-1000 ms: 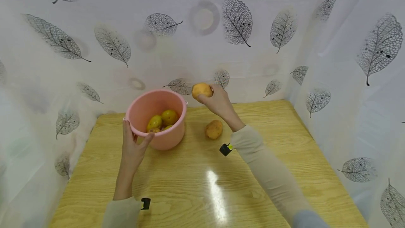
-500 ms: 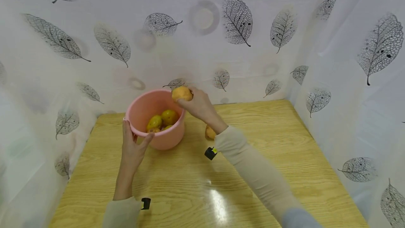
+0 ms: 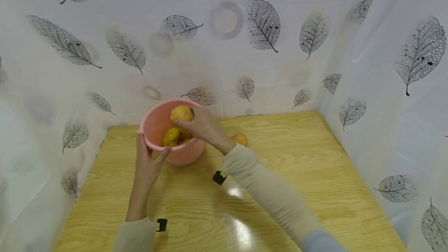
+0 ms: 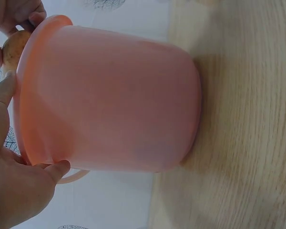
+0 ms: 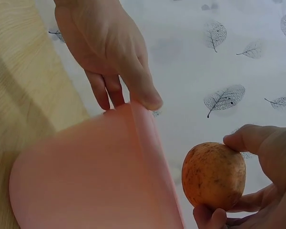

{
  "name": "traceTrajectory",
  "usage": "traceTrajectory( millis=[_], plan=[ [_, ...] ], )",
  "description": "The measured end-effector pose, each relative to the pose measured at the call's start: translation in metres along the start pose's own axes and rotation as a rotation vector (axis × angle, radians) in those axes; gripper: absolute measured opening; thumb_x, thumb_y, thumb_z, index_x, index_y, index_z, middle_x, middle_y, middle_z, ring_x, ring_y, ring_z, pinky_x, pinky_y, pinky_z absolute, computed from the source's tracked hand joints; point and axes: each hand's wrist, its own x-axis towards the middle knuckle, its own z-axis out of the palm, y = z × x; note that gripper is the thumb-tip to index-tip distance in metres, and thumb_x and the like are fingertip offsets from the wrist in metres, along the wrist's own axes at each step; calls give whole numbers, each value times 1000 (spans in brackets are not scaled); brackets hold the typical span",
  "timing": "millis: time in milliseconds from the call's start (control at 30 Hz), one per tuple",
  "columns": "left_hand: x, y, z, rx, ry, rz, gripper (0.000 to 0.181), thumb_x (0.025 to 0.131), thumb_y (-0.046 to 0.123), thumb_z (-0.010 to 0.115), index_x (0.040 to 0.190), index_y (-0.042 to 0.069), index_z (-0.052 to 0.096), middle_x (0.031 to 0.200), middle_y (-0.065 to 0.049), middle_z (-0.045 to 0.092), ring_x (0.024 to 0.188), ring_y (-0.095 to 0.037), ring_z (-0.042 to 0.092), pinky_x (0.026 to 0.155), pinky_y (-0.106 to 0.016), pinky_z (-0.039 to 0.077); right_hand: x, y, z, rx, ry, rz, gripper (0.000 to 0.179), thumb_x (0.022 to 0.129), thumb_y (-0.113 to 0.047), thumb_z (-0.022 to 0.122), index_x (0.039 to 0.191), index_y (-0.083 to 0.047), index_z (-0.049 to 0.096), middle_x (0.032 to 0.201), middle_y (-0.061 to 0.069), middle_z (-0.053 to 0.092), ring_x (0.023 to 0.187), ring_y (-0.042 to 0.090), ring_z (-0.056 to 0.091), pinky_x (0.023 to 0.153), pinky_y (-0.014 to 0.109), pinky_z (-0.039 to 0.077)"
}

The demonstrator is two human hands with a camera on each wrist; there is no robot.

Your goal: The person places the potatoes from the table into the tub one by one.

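Observation:
My left hand [image 3: 148, 169] grips the near left rim of a pink bucket [image 3: 185, 155] that stands on the table. In the left wrist view its thumb and fingers lie on either side of the rim. My right hand [image 3: 205, 126] holds a brownish-yellow potato [image 5: 213, 175] between thumb and fingers, over the bucket's opening. Several yellow-green round pieces [image 3: 171, 136] lie inside the bucket, partly covered by the right hand and the rim. Another potato [image 3: 240, 139] lies on the table right of the bucket, partly behind my right forearm.
The light wood table [image 3: 301, 158] reaches back to a white curtain [image 3: 224, 61] printed with dark leaves, which also hangs on both sides. The bucket stands close to the back curtain. A small black device [image 3: 219, 177] sits at each wrist.
The right hand has carried its potato leftward and slightly down, from right of the bucket to over its opening. The left hand and the bucket have stayed in place.

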Motion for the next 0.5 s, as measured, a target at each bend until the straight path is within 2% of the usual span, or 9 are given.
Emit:
traceTrajectory(
  millis=[133,233,367,500],
  plan=[
    [1,-3,0,5,-2,-8,109,96,2,73,166,17,-9,172,-1,-11,156,-25,11,125,-49,19,0,-2,10,33,-44,-8,42,92,-38,75,122,-10,64,92,0,66,73,14,60,60,26,52],
    [2,-4,-1,9,-12,-24,109,96,2,72,166,19,-11,171,0,-13,156,-25,9,125,-47,18,1,-4,19,28,-81,16,45,92,-38,76,118,-4,62,91,2,66,72,13,61,59,24,52],
    [1,-3,-1,12,-26,-41,110,98,6,71,164,20,-14,170,1,-18,157,-25,7,125,-43,18,2,-10,27,-34,-98,46,59,92,-42,76,130,1,59,96,3,67,73,12,61,59,22,52],
    [1,-2,-1,7,-26,-11,109,97,5,72,165,19,-12,171,1,-16,156,-26,9,125,-41,20,2,-14,34,-67,-113,44,64,93,-45,75,134,1,57,96,2,66,73,12,61,58,21,51]
  ],
)
